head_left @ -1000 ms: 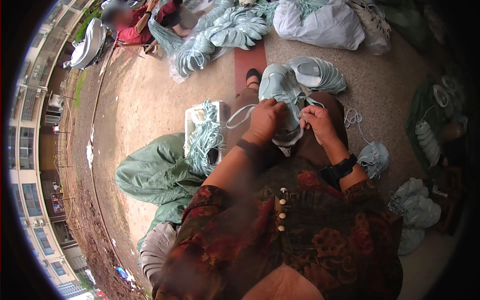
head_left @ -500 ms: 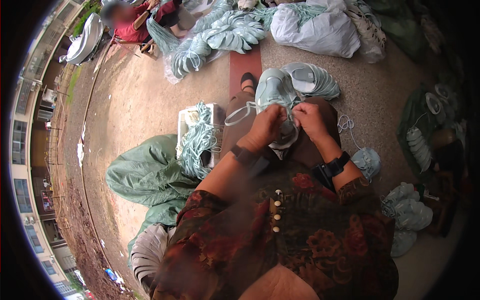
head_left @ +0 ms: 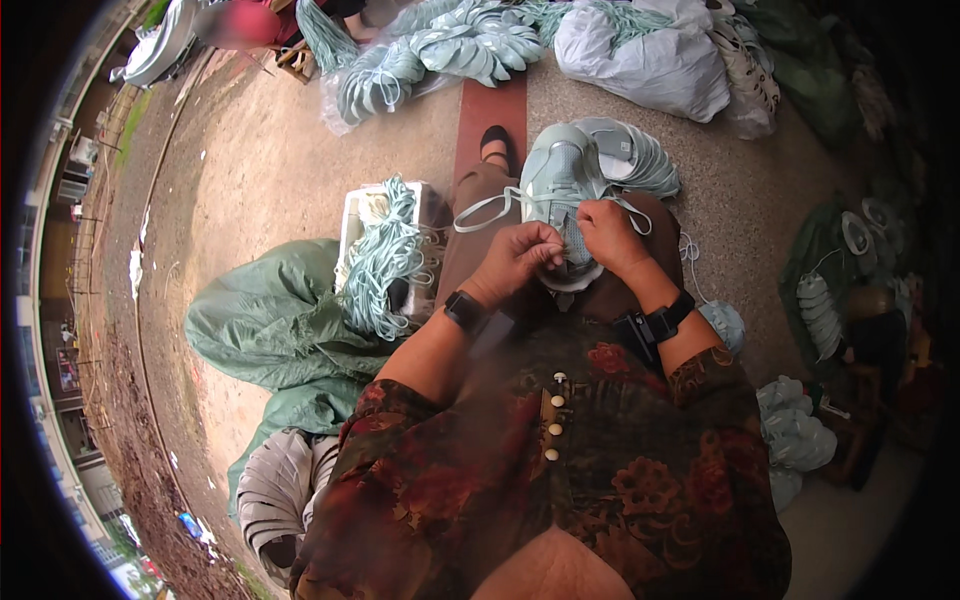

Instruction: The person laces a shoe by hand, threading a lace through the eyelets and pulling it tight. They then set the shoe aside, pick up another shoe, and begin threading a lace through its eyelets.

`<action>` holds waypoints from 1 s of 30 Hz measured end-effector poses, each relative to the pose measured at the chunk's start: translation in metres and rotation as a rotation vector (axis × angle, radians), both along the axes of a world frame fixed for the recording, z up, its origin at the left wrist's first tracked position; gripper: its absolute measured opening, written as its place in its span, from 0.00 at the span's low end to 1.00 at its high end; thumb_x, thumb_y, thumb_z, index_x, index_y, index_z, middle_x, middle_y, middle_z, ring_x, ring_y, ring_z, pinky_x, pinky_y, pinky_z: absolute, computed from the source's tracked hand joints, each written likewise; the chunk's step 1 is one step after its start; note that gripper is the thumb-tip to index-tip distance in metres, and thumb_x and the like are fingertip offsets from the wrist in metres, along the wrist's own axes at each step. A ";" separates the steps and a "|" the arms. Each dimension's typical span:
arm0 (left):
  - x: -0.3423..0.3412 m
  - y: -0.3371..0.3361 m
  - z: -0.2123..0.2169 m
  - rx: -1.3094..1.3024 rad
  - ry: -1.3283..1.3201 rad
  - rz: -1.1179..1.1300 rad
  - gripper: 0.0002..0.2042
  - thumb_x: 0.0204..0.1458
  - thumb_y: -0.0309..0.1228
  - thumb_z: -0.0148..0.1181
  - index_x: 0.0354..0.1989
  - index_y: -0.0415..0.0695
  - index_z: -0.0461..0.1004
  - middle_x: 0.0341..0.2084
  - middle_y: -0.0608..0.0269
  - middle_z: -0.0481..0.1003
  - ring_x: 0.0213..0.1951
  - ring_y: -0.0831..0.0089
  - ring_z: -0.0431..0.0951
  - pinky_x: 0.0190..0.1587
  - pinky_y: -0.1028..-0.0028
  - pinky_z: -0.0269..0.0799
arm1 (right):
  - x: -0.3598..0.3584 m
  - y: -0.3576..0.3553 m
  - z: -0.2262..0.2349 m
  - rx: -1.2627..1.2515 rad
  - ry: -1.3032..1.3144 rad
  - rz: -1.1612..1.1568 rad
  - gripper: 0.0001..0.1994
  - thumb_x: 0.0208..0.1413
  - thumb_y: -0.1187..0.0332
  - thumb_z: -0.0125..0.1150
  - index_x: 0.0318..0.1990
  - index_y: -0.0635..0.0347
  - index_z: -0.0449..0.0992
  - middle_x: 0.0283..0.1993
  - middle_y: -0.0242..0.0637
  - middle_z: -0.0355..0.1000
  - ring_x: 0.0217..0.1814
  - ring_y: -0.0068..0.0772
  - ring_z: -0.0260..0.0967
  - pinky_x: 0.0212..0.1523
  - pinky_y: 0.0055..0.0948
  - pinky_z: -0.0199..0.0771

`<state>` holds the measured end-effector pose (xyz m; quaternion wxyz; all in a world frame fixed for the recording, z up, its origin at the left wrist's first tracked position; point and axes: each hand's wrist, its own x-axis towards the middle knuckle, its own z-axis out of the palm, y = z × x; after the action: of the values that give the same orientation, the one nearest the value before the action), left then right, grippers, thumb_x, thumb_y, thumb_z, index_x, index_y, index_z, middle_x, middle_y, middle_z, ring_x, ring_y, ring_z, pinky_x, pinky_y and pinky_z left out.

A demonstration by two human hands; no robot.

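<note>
1. Shoe upper [head_left: 552, 165] rests on the person's lap [head_left: 464, 252], toe pointing away; probably light, soft, flexible. Eyelet edges look the best hold.
2. Left hand [head_left: 526, 252]: wrist angled inward, thumb and fingers nearly meeting. Right hand [head_left: 608, 234]: knuckles up, fingers curled.
3. Whether either pinches the lace [head_left: 482, 204]: cannot tell.

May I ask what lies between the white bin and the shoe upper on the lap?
In the head view, a brown trouser leg lies between the white bin and the shoe upper, with a pale lace loop over it.
</note>
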<state>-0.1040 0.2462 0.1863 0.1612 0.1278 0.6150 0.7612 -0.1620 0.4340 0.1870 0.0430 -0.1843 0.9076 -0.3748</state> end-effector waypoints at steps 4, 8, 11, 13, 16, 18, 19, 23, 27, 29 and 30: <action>-0.001 -0.003 -0.006 0.051 -0.030 0.001 0.06 0.56 0.29 0.55 0.33 0.38 0.72 0.26 0.68 0.74 0.29 0.82 0.71 0.35 0.82 0.69 | 0.006 -0.007 0.004 -0.087 -0.032 0.042 0.04 0.46 0.73 0.55 0.25 0.63 0.71 0.25 0.53 0.70 0.32 0.54 0.70 0.31 0.44 0.69; -0.002 -0.002 -0.007 0.017 -0.032 -0.010 0.06 0.56 0.29 0.55 0.32 0.39 0.73 0.26 0.68 0.74 0.28 0.82 0.71 0.35 0.82 0.69 | 0.012 -0.015 0.004 0.057 0.208 0.006 0.02 0.45 0.75 0.58 0.26 0.64 0.72 0.23 0.47 0.67 0.29 0.49 0.68 0.31 0.36 0.68; 0.000 -0.003 -0.007 -0.032 -0.011 0.005 0.06 0.56 0.29 0.56 0.32 0.39 0.73 0.27 0.68 0.75 0.28 0.83 0.70 0.34 0.82 0.68 | 0.015 -0.014 0.008 0.010 0.296 -0.044 0.03 0.42 0.75 0.60 0.25 0.62 0.72 0.26 0.46 0.66 0.32 0.49 0.67 0.34 0.38 0.68; 0.002 -0.001 -0.008 -0.072 0.017 0.103 0.06 0.55 0.28 0.56 0.30 0.38 0.72 0.23 0.71 0.72 0.26 0.85 0.68 0.31 0.82 0.66 | 0.015 -0.009 0.005 -0.133 0.310 -0.091 0.03 0.41 0.75 0.61 0.24 0.61 0.72 0.27 0.45 0.65 0.34 0.49 0.66 0.36 0.40 0.68; -0.002 -0.004 -0.012 -0.108 0.100 0.145 0.06 0.55 0.27 0.57 0.34 0.38 0.74 0.26 0.69 0.74 0.30 0.84 0.70 0.35 0.82 0.67 | 0.016 0.000 -0.003 -0.159 0.264 -0.083 0.05 0.39 0.78 0.61 0.24 0.62 0.71 0.29 0.44 0.65 0.36 0.45 0.65 0.38 0.37 0.67; -0.003 -0.003 -0.010 -0.143 -0.006 0.219 0.06 0.54 0.27 0.57 0.34 0.37 0.75 0.26 0.70 0.74 0.30 0.83 0.70 0.35 0.81 0.68 | 0.015 0.000 -0.006 -0.140 0.306 -0.062 0.05 0.38 0.77 0.61 0.24 0.61 0.71 0.28 0.42 0.65 0.36 0.44 0.64 0.37 0.37 0.67; -0.003 -0.002 -0.010 -0.175 -0.110 0.294 0.06 0.54 0.27 0.57 0.34 0.37 0.75 0.27 0.70 0.74 0.30 0.83 0.70 0.36 0.81 0.68 | 0.014 -0.001 -0.008 -0.143 0.304 -0.060 0.05 0.38 0.77 0.61 0.24 0.61 0.71 0.28 0.42 0.65 0.36 0.44 0.64 0.37 0.37 0.67; -0.020 0.003 -0.009 -0.436 0.196 0.486 0.04 0.51 0.25 0.57 0.34 0.38 0.75 0.28 0.65 0.76 0.28 0.77 0.73 0.35 0.76 0.70 | 0.012 -0.009 -0.010 -0.115 0.365 -0.092 0.04 0.38 0.77 0.60 0.23 0.60 0.70 0.27 0.41 0.65 0.38 0.44 0.64 0.39 0.38 0.66; -0.026 0.009 0.000 -0.695 0.451 0.445 0.06 0.46 0.24 0.59 0.33 0.42 0.76 0.26 0.55 0.75 0.29 0.60 0.75 0.33 0.68 0.71 | 0.009 -0.013 -0.013 -0.091 0.404 -0.078 0.03 0.39 0.77 0.58 0.21 0.59 0.70 0.26 0.41 0.66 0.40 0.44 0.63 0.42 0.38 0.65; -0.026 0.010 0.002 -0.731 0.456 0.407 0.07 0.44 0.25 0.60 0.33 0.44 0.76 0.26 0.53 0.74 0.29 0.55 0.75 0.33 0.65 0.71 | 0.011 -0.010 -0.012 -0.110 0.383 -0.085 0.03 0.39 0.77 0.58 0.22 0.59 0.71 0.26 0.41 0.66 0.41 0.44 0.63 0.42 0.38 0.65; -0.027 0.010 0.003 -0.761 0.464 0.397 0.07 0.44 0.25 0.60 0.34 0.44 0.76 0.26 0.54 0.73 0.30 0.54 0.75 0.33 0.65 0.70 | 0.012 -0.009 -0.011 -0.127 0.362 -0.091 0.03 0.39 0.77 0.58 0.22 0.59 0.71 0.27 0.41 0.66 0.42 0.44 0.63 0.43 0.38 0.65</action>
<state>-0.1307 0.2560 0.1891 -0.0931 0.1065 0.8818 0.4500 -0.1503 0.4254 0.1758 -0.1498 -0.2098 0.8824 -0.3935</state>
